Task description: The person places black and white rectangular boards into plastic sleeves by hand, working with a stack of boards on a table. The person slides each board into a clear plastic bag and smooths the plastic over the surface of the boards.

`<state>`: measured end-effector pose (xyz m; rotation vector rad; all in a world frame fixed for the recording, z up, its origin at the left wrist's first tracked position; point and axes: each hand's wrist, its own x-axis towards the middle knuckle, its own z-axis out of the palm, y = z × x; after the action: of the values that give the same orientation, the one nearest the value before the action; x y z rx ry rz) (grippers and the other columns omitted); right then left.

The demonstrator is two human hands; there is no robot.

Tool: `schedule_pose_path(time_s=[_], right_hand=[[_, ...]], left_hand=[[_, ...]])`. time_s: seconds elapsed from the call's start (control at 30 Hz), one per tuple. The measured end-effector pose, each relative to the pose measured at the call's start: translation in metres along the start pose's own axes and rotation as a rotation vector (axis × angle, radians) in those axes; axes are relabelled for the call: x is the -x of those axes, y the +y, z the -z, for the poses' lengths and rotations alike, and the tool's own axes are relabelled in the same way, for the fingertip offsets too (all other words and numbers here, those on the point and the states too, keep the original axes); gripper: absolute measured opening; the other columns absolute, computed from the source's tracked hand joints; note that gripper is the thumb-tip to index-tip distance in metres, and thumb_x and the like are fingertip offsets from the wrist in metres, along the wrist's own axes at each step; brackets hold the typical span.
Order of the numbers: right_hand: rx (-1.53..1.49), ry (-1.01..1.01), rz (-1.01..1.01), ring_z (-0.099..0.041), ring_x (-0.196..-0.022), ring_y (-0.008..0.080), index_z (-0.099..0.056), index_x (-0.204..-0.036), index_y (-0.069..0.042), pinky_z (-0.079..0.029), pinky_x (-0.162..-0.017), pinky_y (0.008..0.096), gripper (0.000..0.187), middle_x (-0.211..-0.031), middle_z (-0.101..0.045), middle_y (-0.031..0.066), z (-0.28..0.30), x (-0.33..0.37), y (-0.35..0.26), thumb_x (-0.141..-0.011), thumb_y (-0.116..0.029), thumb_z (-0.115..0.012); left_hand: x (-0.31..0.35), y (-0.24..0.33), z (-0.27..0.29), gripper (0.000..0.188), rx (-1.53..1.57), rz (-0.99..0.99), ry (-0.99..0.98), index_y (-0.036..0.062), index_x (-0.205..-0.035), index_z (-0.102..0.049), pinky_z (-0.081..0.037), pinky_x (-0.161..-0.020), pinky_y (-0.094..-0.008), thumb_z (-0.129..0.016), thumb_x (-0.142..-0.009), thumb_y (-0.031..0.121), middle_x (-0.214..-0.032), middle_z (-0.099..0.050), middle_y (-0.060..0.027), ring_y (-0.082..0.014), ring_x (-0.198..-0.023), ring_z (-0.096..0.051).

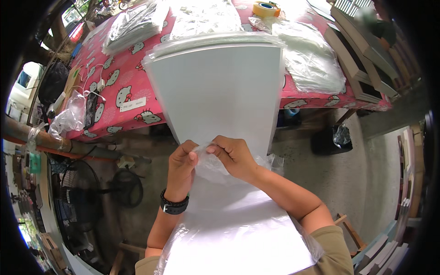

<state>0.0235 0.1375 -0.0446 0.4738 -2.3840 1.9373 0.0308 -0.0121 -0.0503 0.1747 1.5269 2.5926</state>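
Observation:
My left hand [182, 160] and my right hand [233, 156] are close together in front of me, each pinching the gathered end of a clear plastic bag [211, 166]. The crumpled film bunches between my fingertips. Toward me the plastic spreads over a large white sheet [243, 229], which reaches to the lower edge of the view. Just beyond my hands, a big pale grey panel [220, 87] in clear plastic leans on the table's near edge, its far end on a stack of plastic-wrapped sheets [215, 39].
A pink patterned cloth covers the table [123, 96]. Stacks of clear bags [314, 59] lie on it, with a tape roll [266, 9] at the back. Flat boards [357, 59] line its right end. A fan [82, 188] stands at lower left, a black bin [331, 140] at right.

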Motion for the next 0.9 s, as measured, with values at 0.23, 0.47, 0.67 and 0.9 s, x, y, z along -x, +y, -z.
schedule_pose_path(time_s=[0.23,0.47,0.67,0.9], right_hand=[[0.057,0.115,0.099,-0.038,-0.044,0.0105,-0.052,-0.078,-0.001,-0.035,-0.043,0.0223,0.007,-0.056,-0.050,0.0050,0.010,-0.001,0.000,-0.082,-0.007,-0.053],[-0.055,0.115,0.194,-0.051,-0.054,0.0160,-0.051,-0.077,-0.003,-0.040,-0.046,0.0279,0.013,-0.062,-0.051,0.0061,0.014,-0.011,0.018,-0.084,-0.014,-0.051],[-1.247,-0.112,-0.101,-0.044,-0.053,0.0080,-0.049,-0.074,-0.010,-0.032,-0.039,0.0174,0.026,-0.062,-0.046,-0.0007,0.066,-0.021,-0.011,-0.089,-0.030,-0.041],[-0.070,-0.133,-0.004,-0.038,-0.044,0.0061,-0.054,-0.076,-0.001,-0.033,-0.040,0.0214,0.015,-0.055,-0.052,0.0005,0.042,-0.016,-0.056,-0.081,-0.015,-0.056]], left_hand=[[-0.011,0.010,0.002,0.029,-0.253,0.151,-0.013,0.0036,-0.074,-0.054,-0.031,-0.058,-0.0187,-0.055,-0.082,0.032,-0.066,-0.048,0.0032,-0.0038,-0.062,-0.040],[-0.007,0.003,-0.006,0.035,0.142,0.233,-0.129,0.0040,-0.071,-0.048,-0.031,-0.053,-0.0173,-0.052,-0.083,0.036,-0.058,-0.039,0.0059,-0.0030,-0.058,-0.039],[-0.017,0.001,0.055,0.031,-0.397,0.116,-0.068,0.0010,-0.086,-0.049,-0.038,-0.064,-0.0197,-0.058,-0.079,0.030,-0.076,-0.049,-0.0009,-0.0082,-0.075,-0.047],[-0.011,0.050,-0.016,0.034,-0.686,-0.181,-0.597,0.0036,-0.101,-0.051,-0.037,-0.081,-0.0356,-0.053,-0.082,0.032,-0.097,-0.053,-0.0084,-0.0222,-0.093,-0.049]])
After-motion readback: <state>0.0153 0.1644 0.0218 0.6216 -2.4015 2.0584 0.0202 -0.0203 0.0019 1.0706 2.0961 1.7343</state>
